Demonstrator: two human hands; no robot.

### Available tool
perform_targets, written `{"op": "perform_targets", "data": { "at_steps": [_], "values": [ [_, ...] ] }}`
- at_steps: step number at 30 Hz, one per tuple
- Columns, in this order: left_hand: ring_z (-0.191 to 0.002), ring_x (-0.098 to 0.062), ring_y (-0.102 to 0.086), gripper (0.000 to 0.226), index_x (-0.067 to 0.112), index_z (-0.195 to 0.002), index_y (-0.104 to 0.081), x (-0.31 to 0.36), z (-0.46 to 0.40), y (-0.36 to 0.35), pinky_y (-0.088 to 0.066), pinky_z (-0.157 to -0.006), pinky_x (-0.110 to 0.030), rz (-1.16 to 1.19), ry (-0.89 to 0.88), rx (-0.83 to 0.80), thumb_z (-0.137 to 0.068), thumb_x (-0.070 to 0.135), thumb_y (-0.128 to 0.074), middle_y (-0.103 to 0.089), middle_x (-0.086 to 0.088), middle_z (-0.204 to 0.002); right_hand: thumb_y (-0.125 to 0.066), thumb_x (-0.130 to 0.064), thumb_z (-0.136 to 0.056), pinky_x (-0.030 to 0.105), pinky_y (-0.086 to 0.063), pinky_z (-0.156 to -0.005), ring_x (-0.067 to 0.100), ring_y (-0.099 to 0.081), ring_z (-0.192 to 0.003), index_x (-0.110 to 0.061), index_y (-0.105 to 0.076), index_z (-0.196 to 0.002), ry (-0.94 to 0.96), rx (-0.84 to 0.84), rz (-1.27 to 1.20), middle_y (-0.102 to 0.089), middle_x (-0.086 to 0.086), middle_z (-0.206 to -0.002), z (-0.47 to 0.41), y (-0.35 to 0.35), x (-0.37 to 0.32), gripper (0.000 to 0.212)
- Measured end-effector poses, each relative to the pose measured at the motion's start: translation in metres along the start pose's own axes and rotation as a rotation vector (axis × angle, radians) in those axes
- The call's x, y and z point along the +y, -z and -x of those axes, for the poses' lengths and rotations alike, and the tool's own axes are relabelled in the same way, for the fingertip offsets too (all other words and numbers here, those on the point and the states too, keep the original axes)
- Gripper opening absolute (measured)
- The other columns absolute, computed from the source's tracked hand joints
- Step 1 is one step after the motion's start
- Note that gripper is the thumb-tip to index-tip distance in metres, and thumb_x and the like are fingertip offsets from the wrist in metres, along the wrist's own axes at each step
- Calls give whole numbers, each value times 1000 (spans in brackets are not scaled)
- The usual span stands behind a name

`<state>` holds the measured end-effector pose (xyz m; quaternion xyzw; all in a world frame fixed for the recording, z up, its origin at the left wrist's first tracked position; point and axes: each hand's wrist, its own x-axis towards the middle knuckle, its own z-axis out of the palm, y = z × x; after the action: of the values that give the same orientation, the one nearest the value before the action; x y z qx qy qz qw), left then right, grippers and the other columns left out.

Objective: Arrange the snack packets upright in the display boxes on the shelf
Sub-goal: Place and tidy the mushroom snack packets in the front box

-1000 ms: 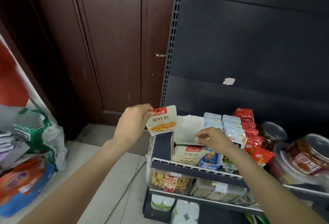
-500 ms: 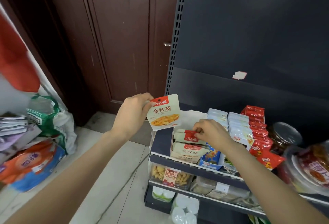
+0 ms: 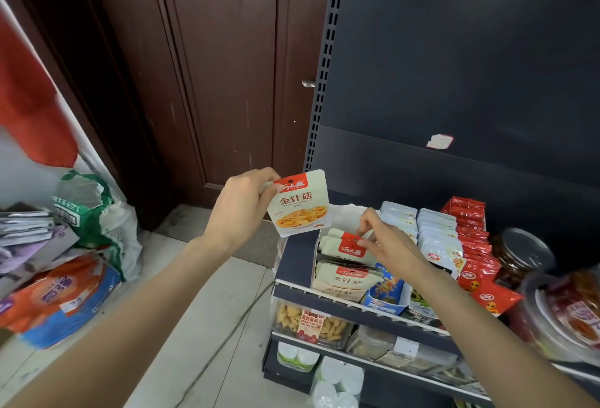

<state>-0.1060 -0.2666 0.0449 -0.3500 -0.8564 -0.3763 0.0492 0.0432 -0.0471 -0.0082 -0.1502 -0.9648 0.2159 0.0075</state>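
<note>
Dark shelf (image 3: pixel 341 302) at right, loaded with rows of packets. Leftmost on it, a white display box (image 3: pixel 319 284) with mushroom packets (image 3: pixel 344 277) leaning inside. Left hand (image 3: pixel 240 209) raised just left of the box, pinching one mushroom packet (image 3: pixel 300 203) upright by its top corner. Right hand (image 3: pixel 386 242) over the box, fingers pinching the red top of a rear packet (image 3: pixel 350 247).

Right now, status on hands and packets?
Left hand holds one packet aloft. Right hand pinches boxed packet. Nothing blocking the display box.
</note>
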Motion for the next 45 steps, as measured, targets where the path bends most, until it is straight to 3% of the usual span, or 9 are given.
{"op": "perform_targets", "data": {
  "at_steps": [3,13,20,24,30,34,40,43,45],
  "values": [
    [-81,-6,-59,12,16,-98,-63,-1,0,0,-52,-63,-17,-1,-1,-1,-94,23,-54,-70,-1,-101,-49,-14,-95,33,-51,-69,16,-56,-83,-32,-37,-87,96,25,135,-58,-9,-95,-2,1,-4,23],
    [-82,-6,-58,13,17,-100,-64,-2,2,4,-48,-62,-13,1,0,7,-94,22,-54,-69,-1,-103,-47,-31,-97,23,-45,-80,12,-57,-106,-26,-60,-122,91,-150,332,-56,-8,-124,-9,6,-8,28],
    [-83,-7,-59,11,17,-98,-63,-3,3,6,-53,-67,-21,1,-19,-2,-94,22,-54,-69,-1,-102,-61,-37,-88,22,-38,-65,11,-57,-87,-23,-66,-91,-72,-89,212,-65,-6,-100,-12,7,-11,15],
    [-84,-8,-59,13,16,-100,-64,-2,4,6,-53,-68,-21,1,-19,-7,-94,21,-54,-69,-1,-103,-67,-35,-83,30,-50,-72,11,-59,-87,-26,-62,-72,-148,-51,-33,-63,-9,-88,-11,9,-7,15],
    [-81,-7,-58,11,17,-99,-64,-1,3,5,-49,-64,-16,3,-19,-10,-94,21,-54,-69,-1,-101,-63,-31,-87,36,-53,-81,11,-60,-91,-25,-57,-68,-138,-75,-174,-63,-9,-88,-9,5,-1,21],
    [-79,-6,-57,12,16,-99,-64,-1,3,5,-45,-61,-13,0,-21,-17,-95,21,-53,-69,-1,-100,-60,-27,-90,38,-49,-76,9,-56,-74,-23,-55,-65,-115,-54,-214,-60,-8,-73,-6,2,1,26],
    [-82,-5,-57,13,16,-100,-63,-1,3,5,-47,-64,-12,-9,-11,-21,-94,22,-53,-69,-1,-103,-59,-16,-91,31,-50,-64,16,-60,-77,-26,-44,-87,-55,81,9,-60,-13,-85,-6,-2,-2,19],
    [-82,-5,-57,12,17,-99,-64,-1,2,5,-48,-64,-14,-6,-14,-19,-94,22,-54,-69,0,-103,-50,-12,-92,26,-42,-62,19,-58,-81,-30,-60,-84,3,-31,184,-65,-7,-90,-9,1,-5,22],
    [-82,-6,-58,12,17,-99,-64,-2,2,6,-49,-66,-16,-5,-13,-19,-94,22,-54,-69,-1,-103,-55,-24,-93,26,-47,-75,13,-60,-98,-34,-67,-106,0,-152,192,-66,-13,-112,-11,3,-6,20]
  ]
}}
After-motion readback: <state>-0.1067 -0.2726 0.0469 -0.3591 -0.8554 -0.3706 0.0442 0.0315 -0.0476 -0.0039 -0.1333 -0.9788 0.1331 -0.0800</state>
